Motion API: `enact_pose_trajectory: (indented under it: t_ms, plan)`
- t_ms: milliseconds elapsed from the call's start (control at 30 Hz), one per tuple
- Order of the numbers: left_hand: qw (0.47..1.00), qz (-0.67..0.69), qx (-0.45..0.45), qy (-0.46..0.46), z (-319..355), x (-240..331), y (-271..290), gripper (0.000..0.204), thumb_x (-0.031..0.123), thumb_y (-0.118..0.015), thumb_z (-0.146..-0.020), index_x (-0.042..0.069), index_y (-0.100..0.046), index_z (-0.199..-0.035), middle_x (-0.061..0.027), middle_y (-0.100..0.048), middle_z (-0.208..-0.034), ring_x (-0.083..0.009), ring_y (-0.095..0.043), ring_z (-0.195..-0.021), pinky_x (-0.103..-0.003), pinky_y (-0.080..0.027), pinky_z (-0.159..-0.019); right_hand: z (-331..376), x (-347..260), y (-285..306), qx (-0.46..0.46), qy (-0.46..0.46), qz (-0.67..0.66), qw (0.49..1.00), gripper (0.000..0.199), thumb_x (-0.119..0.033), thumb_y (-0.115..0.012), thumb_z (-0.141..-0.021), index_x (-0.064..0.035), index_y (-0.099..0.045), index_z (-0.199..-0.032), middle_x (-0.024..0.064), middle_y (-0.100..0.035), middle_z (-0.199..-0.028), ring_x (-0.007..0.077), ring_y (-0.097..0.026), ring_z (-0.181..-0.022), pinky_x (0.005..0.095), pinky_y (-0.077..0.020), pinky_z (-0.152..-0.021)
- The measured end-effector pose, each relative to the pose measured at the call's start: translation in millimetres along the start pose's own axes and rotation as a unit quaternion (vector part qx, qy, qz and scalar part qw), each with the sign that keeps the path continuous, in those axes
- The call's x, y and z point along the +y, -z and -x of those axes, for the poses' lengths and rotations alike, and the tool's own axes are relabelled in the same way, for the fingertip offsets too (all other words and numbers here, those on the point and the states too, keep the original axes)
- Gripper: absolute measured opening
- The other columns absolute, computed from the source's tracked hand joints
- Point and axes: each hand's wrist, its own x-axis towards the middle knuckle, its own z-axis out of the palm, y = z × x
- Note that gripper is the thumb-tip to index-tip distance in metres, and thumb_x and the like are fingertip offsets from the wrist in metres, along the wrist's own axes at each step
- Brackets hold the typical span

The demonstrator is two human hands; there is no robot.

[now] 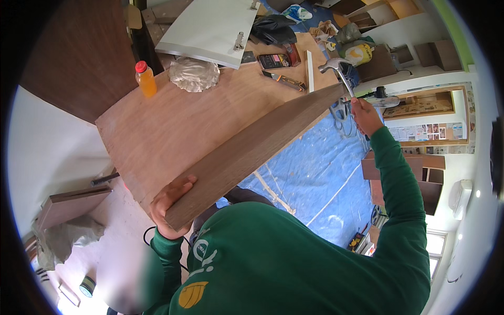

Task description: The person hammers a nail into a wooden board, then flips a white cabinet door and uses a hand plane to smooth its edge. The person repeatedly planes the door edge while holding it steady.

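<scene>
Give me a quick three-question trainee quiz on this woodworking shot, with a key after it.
1. True or false: the right hand holds a hammer.
2. Which hand grips the near end of the dark wooden board? A) left hand B) right hand
3. What colour is the cap of the orange drink bottle standing on the plywood worktop?

Key: 1 true; 2 A; 3 red.

One hammer (337, 67), one orange bottle (146, 79), two hands (169, 202).
</scene>
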Motion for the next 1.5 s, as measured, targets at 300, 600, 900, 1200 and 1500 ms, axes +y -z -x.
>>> enact_pose_trajectory:
  t_ms: [300,600,900,1200,1500]
  plan:
    - [1.000,-0.012,0.016,0.011,0,1,-2,0.028,0.009,-0.075,-0.084,0.000,-0.066,-0.108,-0.0224,-0.077,-0.110,-0.0334,-0.077,-0.099,-0.039,-0.060,-0.088,64,-44,-33,-0.086,-0.013,0.020,0.996,0.043,-0.046,-0.047,-0.109,-0.0088,-0.052,-0.087,-0.0020,-0.044,-0.059,0.0099,-0.044,-0.040,0.0298,-0.0358,-0.038]
    - [0.999,0.026,0.032,0.005,2,3,-2,0.036,0.006,-0.079,-0.078,-0.001,-0.068,-0.112,-0.0209,-0.077,-0.113,-0.0334,-0.076,-0.101,-0.039,-0.060,-0.089,179,-122,-104,-0.237,0.059,0.039,0.969,0.038,-0.032,-0.047,-0.111,-0.0008,-0.055,-0.091,0.0128,-0.054,-0.068,0.0259,-0.053,-0.059,0.0392,-0.0457,-0.059]
    - [0.998,0.052,0.029,-0.010,8,-1,-3,0.040,0.003,-0.079,-0.071,-0.002,-0.070,-0.109,-0.0203,-0.077,-0.111,-0.0343,-0.077,-0.101,-0.037,-0.059,-0.090,236,-162,-151,-0.299,0.206,0.059,0.930,0.035,-0.025,-0.049,-0.111,0.0011,-0.051,-0.089,0.0202,-0.053,-0.063,0.0387,-0.052,-0.056,0.0463,-0.0424,-0.057]
    - [1.000,0.010,0.025,-0.015,17,-12,-7,0.045,0.007,-0.083,-0.069,-0.002,-0.072,-0.113,-0.0179,-0.077,-0.113,-0.0337,-0.076,-0.101,-0.037,-0.060,-0.089,270,-176,-182,-0.361,0.257,0.060,0.894,0.035,-0.027,-0.046,-0.113,0.0002,-0.052,-0.091,0.0098,-0.053,-0.066,0.0216,-0.050,-0.058,0.0369,-0.0453,-0.060]
    - [0.997,0.047,0.061,-0.002,20,-4,-17,0.045,0.020,-0.085,-0.074,0.000,-0.072,-0.113,-0.0177,-0.077,-0.113,-0.0344,-0.076,-0.101,-0.038,-0.061,-0.087,285,-167,-193,-0.412,0.304,0.063,0.857,0.031,-0.026,-0.052,-0.110,-0.0005,-0.052,-0.091,0.0233,-0.056,-0.070,0.0445,-0.054,-0.063,0.0484,-0.0422,-0.060]
